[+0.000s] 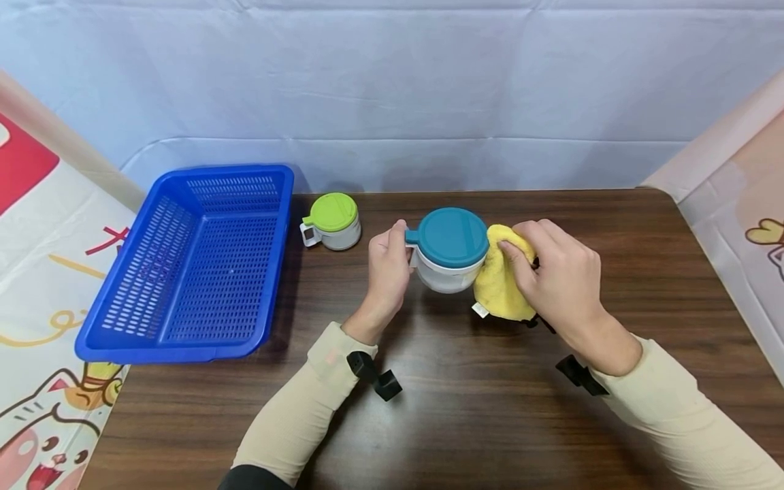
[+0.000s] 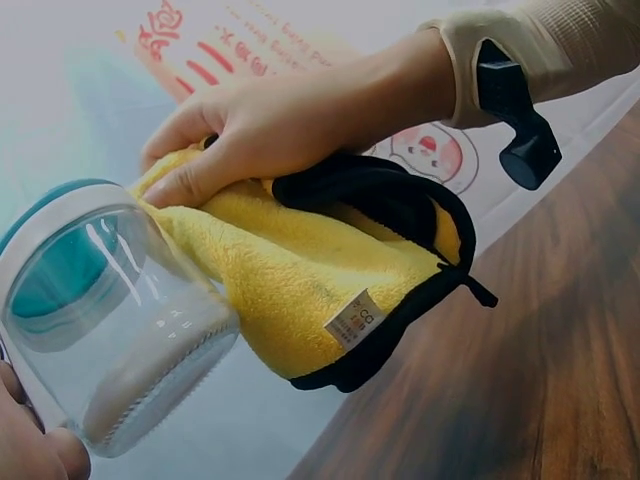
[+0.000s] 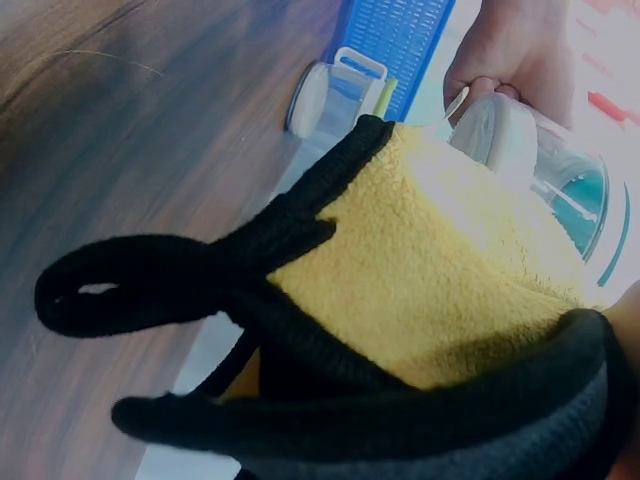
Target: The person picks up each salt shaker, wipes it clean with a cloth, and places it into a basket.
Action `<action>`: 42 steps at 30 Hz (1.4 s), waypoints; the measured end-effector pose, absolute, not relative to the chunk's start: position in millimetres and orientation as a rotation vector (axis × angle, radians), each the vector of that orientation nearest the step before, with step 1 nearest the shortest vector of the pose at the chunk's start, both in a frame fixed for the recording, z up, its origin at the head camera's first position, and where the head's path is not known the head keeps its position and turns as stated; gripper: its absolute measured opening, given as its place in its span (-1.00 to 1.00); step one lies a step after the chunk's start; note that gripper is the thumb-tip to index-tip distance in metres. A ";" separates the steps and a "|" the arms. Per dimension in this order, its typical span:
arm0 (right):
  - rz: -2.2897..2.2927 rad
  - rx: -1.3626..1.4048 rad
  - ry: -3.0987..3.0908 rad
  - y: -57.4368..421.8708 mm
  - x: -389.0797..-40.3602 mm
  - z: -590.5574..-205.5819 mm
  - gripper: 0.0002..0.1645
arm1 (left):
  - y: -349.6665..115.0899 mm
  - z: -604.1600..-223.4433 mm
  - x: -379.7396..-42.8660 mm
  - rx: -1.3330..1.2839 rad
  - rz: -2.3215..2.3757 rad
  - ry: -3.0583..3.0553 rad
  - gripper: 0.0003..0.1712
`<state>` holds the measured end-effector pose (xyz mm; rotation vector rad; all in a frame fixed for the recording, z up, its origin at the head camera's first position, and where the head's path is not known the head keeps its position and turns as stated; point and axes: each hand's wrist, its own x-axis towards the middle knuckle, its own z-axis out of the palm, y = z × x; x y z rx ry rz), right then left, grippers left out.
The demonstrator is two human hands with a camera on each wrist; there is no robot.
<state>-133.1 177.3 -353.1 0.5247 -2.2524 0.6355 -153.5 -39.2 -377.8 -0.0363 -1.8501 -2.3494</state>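
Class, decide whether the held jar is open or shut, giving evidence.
The jar is shut: its blue lid covers the whole top in the head view.

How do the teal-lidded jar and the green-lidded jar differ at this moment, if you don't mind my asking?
The teal-lidded jar is held by the left hand, while the green-lidded jar stands on the table. The yellow cloth in the right hand touches the teal-lidded jar; the green-lidded jar has no hand or cloth on it. Both have a lid on and a side handle.
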 end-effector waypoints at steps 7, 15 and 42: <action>0.622 0.541 -2.262 178.5 -133.6 -356.0 -0.80 | -38.4 -378.9 -152.5 -0.017 -2.343 -1.852 -0.36; 0.604 0.562 -2.267 179.5 -137.2 -361.4 -0.77 | -39.2 -378.7 -151.9 0.008 -2.351 -1.812 -0.38; 0.673 0.731 -2.161 196.3 -138.2 -352.2 -0.50 | -42.7 -378.3 -152.3 -0.045 -2.373 -1.795 -0.38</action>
